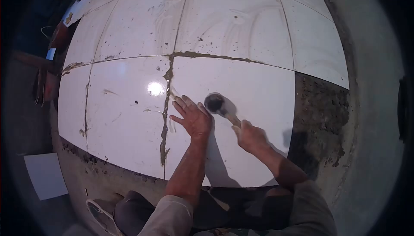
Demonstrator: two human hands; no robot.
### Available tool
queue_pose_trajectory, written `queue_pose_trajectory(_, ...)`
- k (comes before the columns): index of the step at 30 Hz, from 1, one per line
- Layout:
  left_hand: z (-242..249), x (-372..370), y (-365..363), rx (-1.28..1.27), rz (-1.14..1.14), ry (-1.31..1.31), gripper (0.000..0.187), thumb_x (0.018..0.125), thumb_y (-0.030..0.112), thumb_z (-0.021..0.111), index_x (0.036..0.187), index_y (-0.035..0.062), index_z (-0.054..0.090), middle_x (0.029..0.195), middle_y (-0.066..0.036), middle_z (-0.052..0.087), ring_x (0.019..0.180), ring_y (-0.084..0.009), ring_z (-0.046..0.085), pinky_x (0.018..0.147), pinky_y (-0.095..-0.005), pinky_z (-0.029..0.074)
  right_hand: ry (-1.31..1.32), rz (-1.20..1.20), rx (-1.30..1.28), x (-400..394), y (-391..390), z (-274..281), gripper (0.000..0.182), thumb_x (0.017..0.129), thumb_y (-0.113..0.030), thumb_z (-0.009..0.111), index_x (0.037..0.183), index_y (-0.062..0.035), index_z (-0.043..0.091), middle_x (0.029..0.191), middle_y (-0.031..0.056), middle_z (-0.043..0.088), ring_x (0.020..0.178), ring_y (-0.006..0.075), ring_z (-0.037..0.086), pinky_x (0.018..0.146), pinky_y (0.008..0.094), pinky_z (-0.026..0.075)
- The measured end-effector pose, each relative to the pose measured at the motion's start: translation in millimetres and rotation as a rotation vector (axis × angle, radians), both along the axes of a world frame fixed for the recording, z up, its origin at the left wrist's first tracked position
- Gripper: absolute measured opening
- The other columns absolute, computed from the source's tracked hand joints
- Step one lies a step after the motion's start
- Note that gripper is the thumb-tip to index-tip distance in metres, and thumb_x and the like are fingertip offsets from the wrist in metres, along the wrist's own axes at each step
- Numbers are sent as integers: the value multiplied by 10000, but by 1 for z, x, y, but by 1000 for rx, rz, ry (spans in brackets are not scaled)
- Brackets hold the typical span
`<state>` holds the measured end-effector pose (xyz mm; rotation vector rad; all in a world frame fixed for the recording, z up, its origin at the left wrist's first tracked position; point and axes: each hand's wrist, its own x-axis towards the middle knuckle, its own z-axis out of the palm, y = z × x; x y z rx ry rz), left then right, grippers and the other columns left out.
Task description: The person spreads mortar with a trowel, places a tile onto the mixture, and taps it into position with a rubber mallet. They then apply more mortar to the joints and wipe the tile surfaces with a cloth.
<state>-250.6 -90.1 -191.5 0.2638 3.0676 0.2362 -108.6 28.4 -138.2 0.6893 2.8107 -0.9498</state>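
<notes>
A rubber mallet (214,102) with a dark round head and a light wooden handle is gripped by my right hand (252,137). Its head is over a large white floor tile (258,93), with a shadow beside it. Flat on the same tile, left of the mallet head, rests my left hand (192,118), its fingers spread toward the joint. Grey-brown mortar (165,124) fills the joint at this tile's left edge and has squeezed up in lumps. More of it lines the far joint. To the left is another white tile (120,111).
Bare dark ground (317,124) borders the tile on the right, along a grey wall (379,106). A loose white tile piece (46,176) lies at lower left, and a bucket (101,214) stands near my knee. Reddish containers (45,85) sit at the left edge.
</notes>
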Motion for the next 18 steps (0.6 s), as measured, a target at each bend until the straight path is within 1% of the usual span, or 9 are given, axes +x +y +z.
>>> queue_pose_trajectory(3,1,1,0,-9,-12,34,631,940,304,408,1427,-65,253,1513,-250,195,1424,-401,114,1067,-677,78,5,-2,-35,-17,2,15,321,934,-331,525,918,-16,466,702,235,596,668,451,598,607,552,459)
queue_pose_trajectory(4,-7,0,-2,-41,-15,45,632,940,311,411,1425,-65,259,1515,-248,192,1424,-392,122,1066,-678,88,-6,-2,-114,-10,-3,22,320,938,-330,519,909,-17,463,681,237,589,664,453,596,597,555,453)
queue_pose_trajectory(9,-4,1,2,-7,7,67,610,949,309,384,1419,-65,277,1515,-240,199,1426,-379,123,1066,-674,107,133,-12,-96,41,2,13,310,956,-318,493,917,-11,479,656,232,580,640,456,584,578,537,452)
queue_pose_trajectory(11,-10,2,2,-13,6,106,612,953,317,381,1417,-68,278,1512,-237,207,1425,-377,127,1062,-676,118,94,-13,-260,65,6,14,322,958,-322,491,886,-8,484,668,247,578,646,474,570,574,539,447)
queue_pose_trajectory(12,-2,4,2,-1,-9,89,608,960,323,372,1420,-63,276,1512,-232,208,1425,-373,125,1061,-678,119,167,-9,-326,78,7,7,357,945,-367,528,855,-25,486,608,171,565,549,350,585,506,449,459)
queue_pose_trajectory(13,-6,5,1,-1,-25,82,608,960,323,372,1420,-63,276,1512,-232,208,1425,-373,125,1061,-678,119,163,-26,-325,92,6,4,357,945,-367,528,855,-25,486,608,171,565,549,350,585,506,449,459)
queue_pose_trajectory(15,-11,4,0,-29,-22,134,594,970,327,359,1418,-56,282,1512,-232,205,1425,-372,128,1061,-682,114,-213,-235,-953,110,6,18,386,925,-411,566,838,-44,486,569,54,511,483,164,534,438,327,434)
queue_pose_trajectory(16,-13,3,-2,-17,-23,119,580,978,336,360,1416,-38,293,1515,-228,197,1426,-368,126,1060,-686,108,-215,-296,-1056,118,2,20,402,910,-430,589,811,-55,486,581,-17,459,481,54,460,405,250,396)
queue_pose_trajectory(18,-13,3,-2,29,-49,126,573,979,344,366,1416,-22,306,1510,-224,213,1426,-365,129,1060,-688,102,-214,-325,-1036,131,-3,11,400,912,-424,586,805,-51,491,593,-10,472,473,61,460,400,252,393)
